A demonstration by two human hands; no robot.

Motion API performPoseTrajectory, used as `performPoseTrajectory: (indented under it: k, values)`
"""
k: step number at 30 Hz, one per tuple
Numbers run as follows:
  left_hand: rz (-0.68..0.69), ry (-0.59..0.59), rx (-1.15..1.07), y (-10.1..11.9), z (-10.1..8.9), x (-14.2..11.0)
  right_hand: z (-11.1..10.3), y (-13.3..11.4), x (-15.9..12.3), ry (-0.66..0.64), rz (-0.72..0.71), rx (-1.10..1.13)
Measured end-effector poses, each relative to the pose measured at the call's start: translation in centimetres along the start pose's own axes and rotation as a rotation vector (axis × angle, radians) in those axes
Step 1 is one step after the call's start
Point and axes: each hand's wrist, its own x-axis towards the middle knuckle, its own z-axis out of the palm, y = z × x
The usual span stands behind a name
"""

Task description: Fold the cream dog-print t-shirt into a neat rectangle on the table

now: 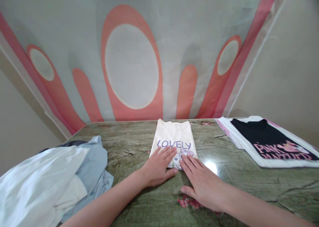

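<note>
1 folded cream T-shirt, lettered LOVELY, lies flat on the table, reaching its far edge. Left hand and right hand rest on its near part, fingers straight, narrowly spaced. Loose clothes heaped at left; folded stack at right, black shirt uppermost.

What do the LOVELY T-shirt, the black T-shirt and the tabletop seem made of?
LOVELY T-shirt: soft, matte fabric, perhaps cotton; it folds flat without sheen.
Black T-shirt: dull fabric, possibly cotton too; its folded surface shows no gloss.
Tabletop: glossy, wood-look surface; a bright reflection suggests glass or plastic film, which I can't settle.
</note>
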Motion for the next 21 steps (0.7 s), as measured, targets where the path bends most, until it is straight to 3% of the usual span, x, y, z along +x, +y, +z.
performPoseTrajectory:
  k: [9,14,18,21]
  values:
    - [-0.052,0.044,-0.04,0.5,0.6,-0.9,3.2,2.0,1.0,0.076,-0.025,-0.216]
    - [-0.058,0.012,-0.145,1.5,0.3,-1.8,4.6,3.1,1.0,0.157,-0.01,-0.27]
    - [0.006,0.008,-0.247,1.8,-0.4,-2.0,4.4,4.4,0.8,0.177,0.012,-0.255]
    - [0.035,0.036,-0.26,0.7,-0.7,-1.6,2.9,5.2,0.6,0.133,-0.002,-0.211]
